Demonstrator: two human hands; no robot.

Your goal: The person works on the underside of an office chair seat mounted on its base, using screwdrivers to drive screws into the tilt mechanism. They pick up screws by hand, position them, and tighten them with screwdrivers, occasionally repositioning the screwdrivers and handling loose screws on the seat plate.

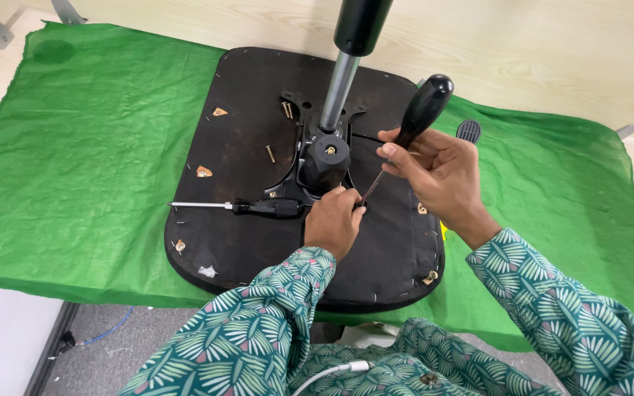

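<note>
Our right hand (pixel 438 172) grips the black-handled screwdriver (pixel 412 128), tilted so its tip meets the bracket (pixel 299 172) on the upturned seat base (pixel 258 242); our left hand (pixel 334 224) pinches the shaft low, steadying it; loose screws (pixel 286 110) lie left of the bracket; green cloth (pixel 82 169) covers the pale table (pixel 552 51).

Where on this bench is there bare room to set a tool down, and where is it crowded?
Free: the green cloth left of the upturned chair seat, and the cloth to its right beyond the right hand. Crowded: the seat's middle, where the metal column, loose screws, a spare screwdriver and the left hand cluster.
</note>
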